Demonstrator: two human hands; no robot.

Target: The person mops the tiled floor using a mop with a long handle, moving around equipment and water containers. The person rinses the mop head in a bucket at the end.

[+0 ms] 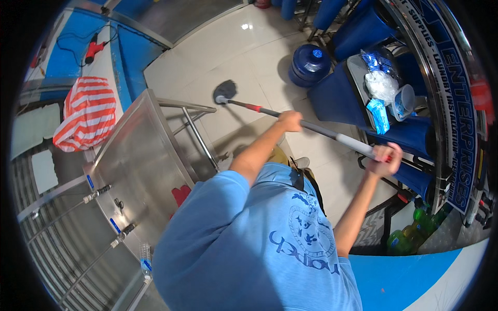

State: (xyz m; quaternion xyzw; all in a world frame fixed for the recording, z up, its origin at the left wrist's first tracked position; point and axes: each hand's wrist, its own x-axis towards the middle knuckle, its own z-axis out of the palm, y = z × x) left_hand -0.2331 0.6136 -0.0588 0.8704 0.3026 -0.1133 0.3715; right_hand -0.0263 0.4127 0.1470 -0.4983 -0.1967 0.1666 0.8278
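A mop with a long pole (321, 130) slants across the floor in front of me. Its flat, dark grey head (225, 90) rests on the pale tiles, joined to the pole by a light-coloured socket. My left hand (290, 121) is wrapped around the dark middle of the pole, above a red collar (253, 107). Farther up, past a white sleeve (354, 145), my right hand (383, 161) grips the upper end, where a bit of red shows between the fingers. The right hand is slightly blurred.
At left stands a stainless-steel table (136, 163) with tubular rails (200, 138). A red-and-white striped bag (87, 114) sits beyond it. To the right are a blue water jug (309, 66), a lidded blue bin (334, 95) bearing plastic packaging, a large sign (455, 116) and green bottles (402, 241).
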